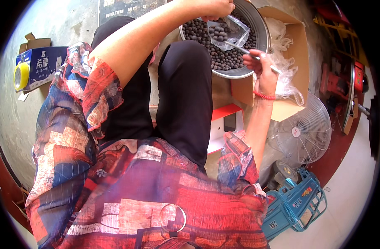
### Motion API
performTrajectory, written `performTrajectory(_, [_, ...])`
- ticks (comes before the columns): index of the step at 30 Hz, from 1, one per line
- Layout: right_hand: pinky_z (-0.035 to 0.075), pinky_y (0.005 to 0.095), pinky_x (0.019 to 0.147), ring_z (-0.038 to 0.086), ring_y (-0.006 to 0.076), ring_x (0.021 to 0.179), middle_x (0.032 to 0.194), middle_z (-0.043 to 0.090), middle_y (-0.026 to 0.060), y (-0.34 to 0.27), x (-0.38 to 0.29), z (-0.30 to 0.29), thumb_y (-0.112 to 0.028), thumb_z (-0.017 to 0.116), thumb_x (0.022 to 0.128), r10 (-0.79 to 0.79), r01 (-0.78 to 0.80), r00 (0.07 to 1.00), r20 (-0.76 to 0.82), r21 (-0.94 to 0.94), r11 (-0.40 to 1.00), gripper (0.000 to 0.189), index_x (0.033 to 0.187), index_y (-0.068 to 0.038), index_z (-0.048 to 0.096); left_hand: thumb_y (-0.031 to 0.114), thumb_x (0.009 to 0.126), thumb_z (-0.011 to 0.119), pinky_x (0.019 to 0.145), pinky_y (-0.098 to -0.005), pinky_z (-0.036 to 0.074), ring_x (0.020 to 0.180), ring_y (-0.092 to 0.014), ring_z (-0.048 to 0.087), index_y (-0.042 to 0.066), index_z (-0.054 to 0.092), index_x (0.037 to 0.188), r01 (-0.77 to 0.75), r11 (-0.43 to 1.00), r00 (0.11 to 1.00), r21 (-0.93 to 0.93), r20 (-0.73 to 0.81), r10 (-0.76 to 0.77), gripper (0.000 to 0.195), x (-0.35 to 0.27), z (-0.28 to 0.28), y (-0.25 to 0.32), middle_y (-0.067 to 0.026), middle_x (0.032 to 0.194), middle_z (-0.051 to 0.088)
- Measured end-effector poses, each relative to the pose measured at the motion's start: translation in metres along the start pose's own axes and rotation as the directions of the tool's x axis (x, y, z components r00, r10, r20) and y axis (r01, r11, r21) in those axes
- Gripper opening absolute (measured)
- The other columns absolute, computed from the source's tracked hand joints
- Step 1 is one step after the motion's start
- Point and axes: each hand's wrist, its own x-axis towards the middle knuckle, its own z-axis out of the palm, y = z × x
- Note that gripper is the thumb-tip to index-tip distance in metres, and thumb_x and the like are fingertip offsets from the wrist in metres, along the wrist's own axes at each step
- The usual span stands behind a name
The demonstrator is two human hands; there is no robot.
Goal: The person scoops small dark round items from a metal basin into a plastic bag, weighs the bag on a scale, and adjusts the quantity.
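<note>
My right hand [264, 70] grips the metal handle of a spoon [244, 51], which slants up and left over a round metal tub [239, 74]. Small dark round balls [224, 59] fill much of the tub. Above them, my left hand [218, 9] pinches a clear plastic bag [239, 34] by its upper part. A cluster of the balls [218, 32] shows at the spoon's far end, within the bag's outline; whether they sit in the spoon or the bag I cannot tell. A red coiled band circles my right wrist.
Right of the tub, an open cardboard box [297, 62] holds clear plastic bags [283, 67]. A fan [301, 133] and a blue toy-like three-wheeler [294, 205] are farther right. A red-and-white box [219, 132] lies below the tub. Left are tape [21, 76] and a blue carton [45, 63].
</note>
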Motion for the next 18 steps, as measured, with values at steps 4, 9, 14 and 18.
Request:
performTrajectory(4, [0.043,0.0186,0.052,0.059,0.0091,0.060,0.073,0.066,0.0085,0.000,0.021,0.004,-0.023,0.047,0.091,-0.008,-0.014,0.992,-0.129,-0.169,0.986,0.030,0.091,0.002,0.064,0.022,0.083,0.045,0.072,-0.0427,0.048,0.072,-0.034,0.062,-0.001,0.066,0.076,-0.093,0.994,0.994,0.055,-0.055,0.096,0.032,0.003,0.008,0.000,-0.0211,0.073,0.063])
performTrajectory(9, [0.042,0.0193,0.053,0.056,0.0074,0.059,0.072,0.065,0.0070,-0.009,0.009,0.005,-0.021,0.048,0.090,0.004,-0.016,0.999,-0.055,-0.224,0.974,0.027,0.087,0.000,0.066,0.021,0.084,0.043,0.064,-0.0403,0.050,0.056,-0.030,0.062,-0.001,0.065,0.073,0.066,0.996,0.996,-0.064,0.068,-0.062,0.033,-0.008,-0.014,0.013,-0.0184,0.060,0.061])
performTrajectory(14, [0.045,0.0210,0.060,0.057,0.0084,0.065,0.071,0.065,0.0052,0.007,-0.011,0.012,-0.019,0.052,0.089,0.162,-0.124,0.979,0.127,-0.261,0.957,0.024,0.088,0.000,0.066,0.021,0.085,0.043,0.061,-0.0405,0.050,0.055,-0.030,0.061,-0.001,0.065,0.076,0.103,0.984,0.994,-0.148,0.057,-0.095,0.033,-0.013,-0.012,0.019,-0.0182,0.060,0.061])
performTrajectory(18, [0.048,0.0278,0.063,0.064,0.0166,0.066,0.070,0.065,0.0114,0.057,-0.008,0.020,-0.019,0.056,0.083,-0.016,0.044,0.998,0.054,-0.566,0.823,0.018,0.085,-0.005,0.068,0.022,0.086,0.043,0.059,-0.0407,0.050,0.055,-0.029,0.062,0.000,0.065,0.078,-0.074,0.997,0.997,-0.034,-0.007,0.073,0.032,0.000,0.009,0.000,-0.0176,0.062,0.062])
